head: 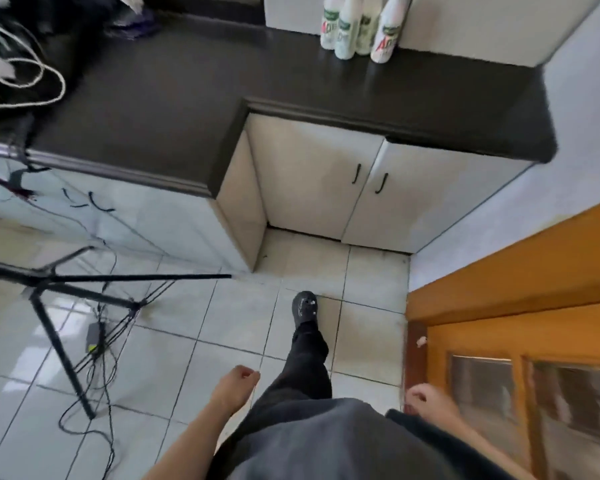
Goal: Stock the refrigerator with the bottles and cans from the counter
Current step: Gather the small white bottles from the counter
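Several white bottles (361, 26) with green and red labels stand upright in a cluster at the back of the dark counter (194, 98), against the wall. My left hand (238, 379) hangs low beside my leg, fingers loosely curled, holding nothing. My right hand (426, 398) hangs on the other side of my body, also loosely curled and empty. Both hands are far below and in front of the bottles. No refrigerator is in view.
White cupboard doors (371, 188) sit under the counter. A black tripod (59, 306) with trailing cables (97, 358) stands on the tiled floor at left. An orange wooden door (520, 306) is at right. Bags and a white cord (25, 81) lie on the counter's left end.
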The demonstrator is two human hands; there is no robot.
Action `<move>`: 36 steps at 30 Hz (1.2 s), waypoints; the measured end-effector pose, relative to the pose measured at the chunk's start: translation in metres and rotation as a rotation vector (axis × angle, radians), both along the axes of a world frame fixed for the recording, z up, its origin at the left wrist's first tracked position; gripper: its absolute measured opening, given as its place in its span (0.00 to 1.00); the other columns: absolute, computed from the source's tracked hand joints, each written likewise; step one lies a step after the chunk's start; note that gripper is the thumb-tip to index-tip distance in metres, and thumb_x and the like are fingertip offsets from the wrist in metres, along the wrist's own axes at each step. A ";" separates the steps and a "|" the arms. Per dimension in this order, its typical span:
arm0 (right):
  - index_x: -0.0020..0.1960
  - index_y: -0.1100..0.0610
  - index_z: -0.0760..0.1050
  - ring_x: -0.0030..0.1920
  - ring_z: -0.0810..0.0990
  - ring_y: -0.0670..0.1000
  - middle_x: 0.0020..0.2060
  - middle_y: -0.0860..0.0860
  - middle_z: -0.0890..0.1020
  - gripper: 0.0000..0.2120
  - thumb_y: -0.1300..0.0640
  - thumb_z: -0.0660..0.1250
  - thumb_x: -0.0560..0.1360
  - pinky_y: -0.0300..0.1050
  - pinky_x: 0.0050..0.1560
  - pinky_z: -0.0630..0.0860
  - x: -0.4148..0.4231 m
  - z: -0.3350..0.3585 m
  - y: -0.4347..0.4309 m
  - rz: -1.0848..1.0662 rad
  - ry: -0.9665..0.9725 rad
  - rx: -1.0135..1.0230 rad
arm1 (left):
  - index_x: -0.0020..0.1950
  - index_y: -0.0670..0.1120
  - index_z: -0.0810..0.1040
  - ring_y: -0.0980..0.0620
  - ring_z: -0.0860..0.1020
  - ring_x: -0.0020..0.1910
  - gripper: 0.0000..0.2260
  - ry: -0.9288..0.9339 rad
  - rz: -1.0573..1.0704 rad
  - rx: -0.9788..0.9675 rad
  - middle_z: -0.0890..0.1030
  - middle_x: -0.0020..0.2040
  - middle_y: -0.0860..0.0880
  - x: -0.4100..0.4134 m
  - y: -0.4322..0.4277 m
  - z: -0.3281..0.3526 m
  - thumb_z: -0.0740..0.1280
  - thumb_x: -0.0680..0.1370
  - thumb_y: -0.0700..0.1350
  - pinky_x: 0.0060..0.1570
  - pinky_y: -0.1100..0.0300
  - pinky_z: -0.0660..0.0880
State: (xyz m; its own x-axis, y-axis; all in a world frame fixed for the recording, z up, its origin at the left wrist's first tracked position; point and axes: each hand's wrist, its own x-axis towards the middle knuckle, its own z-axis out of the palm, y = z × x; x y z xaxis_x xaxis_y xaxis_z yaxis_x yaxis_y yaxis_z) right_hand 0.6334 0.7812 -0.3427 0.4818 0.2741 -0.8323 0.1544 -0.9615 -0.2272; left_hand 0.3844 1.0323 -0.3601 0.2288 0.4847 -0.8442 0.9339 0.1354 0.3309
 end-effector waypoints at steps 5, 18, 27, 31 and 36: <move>0.50 0.53 0.75 0.47 0.76 0.47 0.52 0.52 0.80 0.05 0.55 0.60 0.79 0.34 0.39 0.69 0.075 0.021 0.042 -0.103 -0.063 -0.037 | 0.49 0.36 0.76 0.38 0.77 0.56 0.13 0.005 -0.216 -0.018 0.80 0.53 0.35 0.113 0.085 0.004 0.61 0.79 0.46 0.49 0.55 0.72; 0.52 0.51 0.77 0.50 0.77 0.44 0.47 0.43 0.79 0.06 0.57 0.63 0.78 0.36 0.50 0.70 0.224 0.076 0.231 -0.379 -0.274 0.464 | 0.51 0.51 0.77 0.51 0.78 0.51 0.05 -0.391 -0.112 0.160 0.80 0.48 0.52 0.334 0.234 0.072 0.62 0.79 0.48 0.46 0.60 0.69; 0.53 0.51 0.76 0.48 0.79 0.42 0.47 0.45 0.81 0.07 0.59 0.62 0.78 0.32 0.45 0.72 0.382 0.134 0.379 -0.264 -0.443 0.819 | 0.48 0.56 0.77 0.59 0.79 0.46 0.06 -0.682 0.250 0.421 0.82 0.45 0.57 0.454 0.301 0.145 0.64 0.78 0.45 0.49 0.66 0.73; 0.60 0.52 0.73 0.49 0.77 0.40 0.52 0.45 0.78 0.11 0.57 0.63 0.77 0.39 0.52 0.74 0.436 0.155 0.443 -0.191 -0.502 0.952 | 0.50 0.58 0.76 0.66 0.76 0.45 0.05 -0.722 0.311 0.581 0.80 0.49 0.58 0.498 0.323 0.168 0.64 0.79 0.47 0.42 0.74 0.70; 0.66 0.57 0.68 0.59 0.74 0.48 0.59 0.50 0.75 0.19 0.53 0.64 0.77 0.47 0.57 0.73 0.466 0.162 0.495 -0.080 -0.576 0.994 | 0.62 0.54 0.73 0.63 0.73 0.56 0.12 -0.743 0.187 0.757 0.73 0.58 0.60 0.538 0.343 0.181 0.62 0.79 0.46 0.50 0.71 0.71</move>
